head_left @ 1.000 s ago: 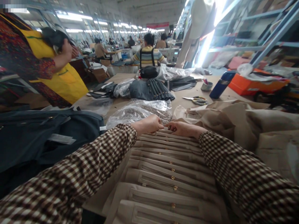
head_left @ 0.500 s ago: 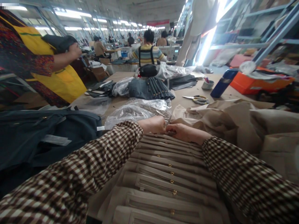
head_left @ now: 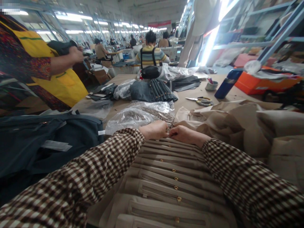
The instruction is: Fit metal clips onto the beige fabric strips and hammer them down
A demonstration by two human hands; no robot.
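Head view: my left hand (head_left: 155, 130), right hand (head_left: 187, 135) pinched closed, contents unclear; zippered fabric panels (head_left: 156, 201) seem soft, best edge-held.

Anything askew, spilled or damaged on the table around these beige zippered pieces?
I see no spill or obvious damage. The beige zippered pieces overlap in a row, with the left hand and right hand at its far end. Only the blue object stands tilted near the orange box, perhaps deliberately.
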